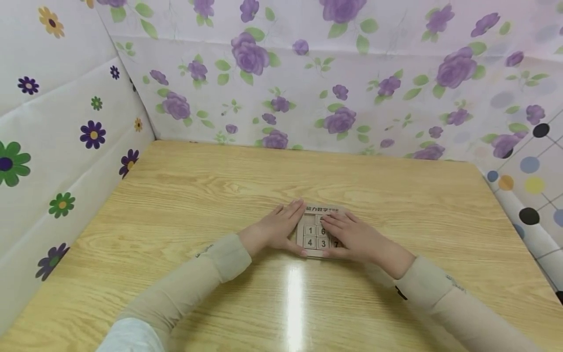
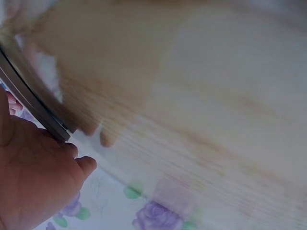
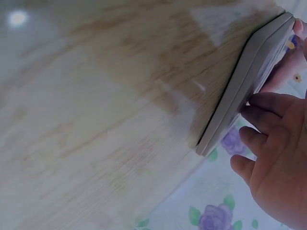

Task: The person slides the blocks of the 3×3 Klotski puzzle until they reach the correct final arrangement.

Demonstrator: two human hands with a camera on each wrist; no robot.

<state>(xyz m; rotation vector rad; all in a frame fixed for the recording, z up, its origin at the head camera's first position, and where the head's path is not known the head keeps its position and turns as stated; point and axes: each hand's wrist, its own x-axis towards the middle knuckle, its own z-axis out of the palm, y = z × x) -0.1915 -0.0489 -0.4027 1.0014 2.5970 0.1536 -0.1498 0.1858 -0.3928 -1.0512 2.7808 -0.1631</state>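
Note:
A wooden number slide puzzle (image 1: 314,253) lies flat on the table, with printed characters along its far rim. Tiles 1, 4, 6, 3 and part of 7 show; a bare slot is at its upper left. My left hand (image 1: 278,231) spans the left side, fingertips at the far left corner and thumb on the near edge. Across the right side lies my right hand (image 1: 358,238), extended fingers on the tiles and thumb at the near rim, hiding the right column. The right wrist view shows the fingers (image 3: 256,139) along the puzzle's top face (image 3: 240,91).
The wood-grain table (image 1: 211,181) spreads around the puzzle, with a bright light reflection (image 1: 293,303) in front. Behind stands a sheet with purple flowers (image 1: 250,54); flowered (image 1: 92,134) and dotted (image 1: 530,164) sheets flank the sides.

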